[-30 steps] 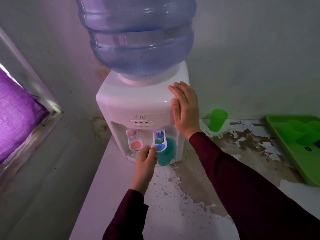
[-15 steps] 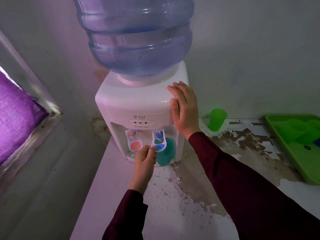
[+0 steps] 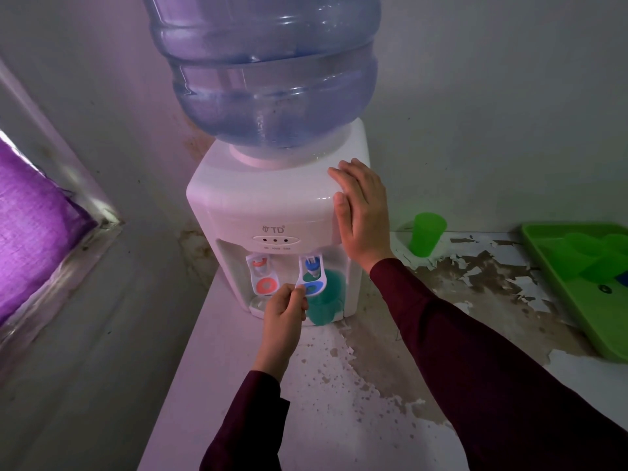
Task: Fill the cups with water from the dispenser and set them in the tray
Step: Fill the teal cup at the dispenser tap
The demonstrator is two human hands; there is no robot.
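Cup under blue tap, lever pinched by left hand; right hand flat on dispenser; tray right of frame.

Glossy white plastic dispenser

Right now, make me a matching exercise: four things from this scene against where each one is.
Things:
1. teal cup
2. green cup
3. right hand
4. left hand

Places:
A. flat against the dispenser's side
B. pinching the blue tap lever
C. on the counter between dispenser and tray
D. under the blue tap

Pairs: 1-D, 2-C, 3-A, 4-B
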